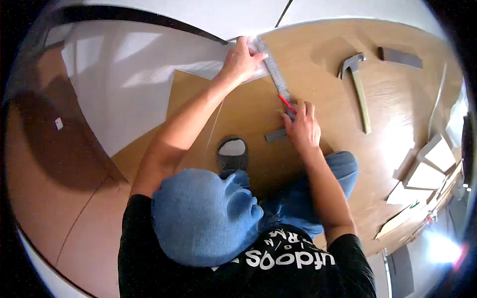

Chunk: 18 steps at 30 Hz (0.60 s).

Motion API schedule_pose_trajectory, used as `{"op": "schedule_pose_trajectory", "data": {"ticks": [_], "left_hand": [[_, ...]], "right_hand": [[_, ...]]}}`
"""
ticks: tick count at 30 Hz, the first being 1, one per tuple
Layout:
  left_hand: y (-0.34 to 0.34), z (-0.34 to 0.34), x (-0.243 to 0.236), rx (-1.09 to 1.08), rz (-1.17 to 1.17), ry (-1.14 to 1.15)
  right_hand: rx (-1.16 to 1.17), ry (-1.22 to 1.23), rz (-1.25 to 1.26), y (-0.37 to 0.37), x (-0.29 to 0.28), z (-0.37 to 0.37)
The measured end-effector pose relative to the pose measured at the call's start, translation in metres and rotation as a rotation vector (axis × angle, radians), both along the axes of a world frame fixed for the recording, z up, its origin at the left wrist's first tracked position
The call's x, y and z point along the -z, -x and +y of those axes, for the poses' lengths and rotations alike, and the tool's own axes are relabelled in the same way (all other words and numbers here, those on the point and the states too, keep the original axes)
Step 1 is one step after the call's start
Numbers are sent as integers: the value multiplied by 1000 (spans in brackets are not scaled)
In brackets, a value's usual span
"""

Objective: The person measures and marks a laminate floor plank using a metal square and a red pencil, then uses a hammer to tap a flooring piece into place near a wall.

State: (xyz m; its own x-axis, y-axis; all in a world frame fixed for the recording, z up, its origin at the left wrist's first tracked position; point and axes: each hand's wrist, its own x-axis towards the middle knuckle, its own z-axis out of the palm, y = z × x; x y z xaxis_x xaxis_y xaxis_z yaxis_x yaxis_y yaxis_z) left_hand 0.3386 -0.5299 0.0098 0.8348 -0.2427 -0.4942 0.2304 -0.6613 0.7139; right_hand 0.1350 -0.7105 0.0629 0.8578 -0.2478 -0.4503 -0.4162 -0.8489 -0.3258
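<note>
A metal ruler (273,72) lies slanting across the wooden board (318,69) at the top centre. My left hand (241,62) has its fingers closed on the ruler's upper end, beside the edge of a white panel (119,84). My right hand (303,126) grips a slim red pen-like tool (285,102) at the lower end of the ruler. A short grey strip (274,135) lies just left of that hand. A hammer (362,104) with a pale handle rests to the right.
My bent jeans-clad knees and dark slipper (232,159) are below. A dark block (400,57) lies beyond the hammer. Light offcuts (425,175) are piled at the right, near a bright lamp (444,248). A white wall (338,10) runs along the top, a brown panel (59,208) at the left.
</note>
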Motion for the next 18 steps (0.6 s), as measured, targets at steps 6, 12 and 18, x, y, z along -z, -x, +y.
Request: {"op": "schedule_pose_trajectory", "data": {"ticks": [6,12,18], "left_hand": [[1,-7,-6,99,-274,-146],[-8,-6,12,87,-408,-46],[-11,-11,10,-43,-291,70]], "right_hand": [[-83,-57,-197,7,28,1],[-40,-78,-306,3,36,5],[-26,-134,-275,-1,40,9]]}}
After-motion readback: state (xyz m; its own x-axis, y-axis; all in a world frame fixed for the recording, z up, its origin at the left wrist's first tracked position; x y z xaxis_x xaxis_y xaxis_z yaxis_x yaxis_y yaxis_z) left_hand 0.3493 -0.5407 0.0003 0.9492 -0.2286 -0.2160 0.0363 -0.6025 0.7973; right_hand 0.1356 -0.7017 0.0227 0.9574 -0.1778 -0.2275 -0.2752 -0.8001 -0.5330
